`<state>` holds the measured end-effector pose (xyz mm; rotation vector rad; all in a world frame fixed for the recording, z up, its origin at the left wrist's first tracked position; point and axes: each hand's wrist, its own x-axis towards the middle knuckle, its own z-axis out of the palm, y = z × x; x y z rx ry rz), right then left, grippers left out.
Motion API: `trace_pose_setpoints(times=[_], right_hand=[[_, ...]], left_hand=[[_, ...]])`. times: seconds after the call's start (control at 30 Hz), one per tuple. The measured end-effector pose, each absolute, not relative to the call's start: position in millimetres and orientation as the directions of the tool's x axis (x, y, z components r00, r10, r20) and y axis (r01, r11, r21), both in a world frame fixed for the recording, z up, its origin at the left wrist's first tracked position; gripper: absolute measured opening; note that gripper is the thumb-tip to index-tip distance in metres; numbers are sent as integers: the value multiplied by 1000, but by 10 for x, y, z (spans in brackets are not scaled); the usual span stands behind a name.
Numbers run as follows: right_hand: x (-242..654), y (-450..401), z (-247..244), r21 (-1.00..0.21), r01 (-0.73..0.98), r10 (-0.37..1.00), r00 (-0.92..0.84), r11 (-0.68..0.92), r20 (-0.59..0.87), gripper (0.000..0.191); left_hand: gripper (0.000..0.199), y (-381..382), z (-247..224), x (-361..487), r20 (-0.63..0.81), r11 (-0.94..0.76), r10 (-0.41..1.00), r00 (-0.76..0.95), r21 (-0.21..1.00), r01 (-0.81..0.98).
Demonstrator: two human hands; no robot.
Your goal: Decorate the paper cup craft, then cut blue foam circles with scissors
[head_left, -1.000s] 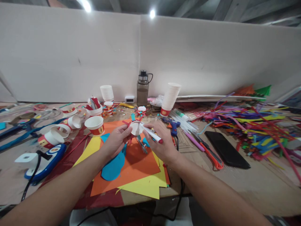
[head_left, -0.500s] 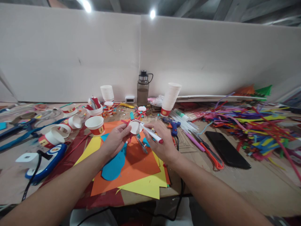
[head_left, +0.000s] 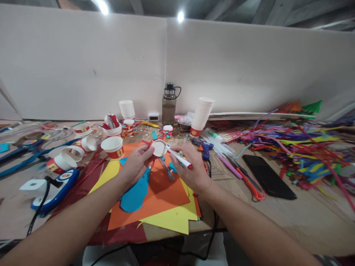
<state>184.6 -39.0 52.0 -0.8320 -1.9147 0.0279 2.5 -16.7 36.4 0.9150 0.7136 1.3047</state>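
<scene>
My left hand (head_left: 141, 159) pinches the side of a small paper cup (head_left: 160, 148), its white round end turned up towards me and red and blue strips sticking out around it. In my right hand (head_left: 190, 162) is a white marker with a red end (head_left: 181, 159), its tip at the right rim of the cup. Whether the tip touches the cup is too small to tell. Beneath both hands lie orange paper (head_left: 166, 199), yellow paper (head_left: 172, 220) and a blue paper cutout (head_left: 135, 195). Scissors (head_left: 168, 170) lie partly under the cup.
A paper cup (head_left: 112, 147) stands left of my hands, a blue glue gun (head_left: 205, 148) to the right. Farther right are orange-handled scissors (head_left: 253, 184), a black phone (head_left: 269, 176) and pipe cleaners (head_left: 302, 144). A water bottle (head_left: 169, 105) and stacked cups (head_left: 202, 116) stand behind.
Almost nothing differs. The cup's round end has tilted slightly in my left hand, and the marker stays at its right rim.
</scene>
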Motion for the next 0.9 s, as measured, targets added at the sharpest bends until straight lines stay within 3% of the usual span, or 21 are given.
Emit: trace_pose_setpoints(times=[0.9], right_hand=[[1830, -397, 483, -269, 619, 545, -312, 738, 779, 5]], left_hand=[[34, -133, 314, 12, 135, -87, 987, 88, 908, -409]])
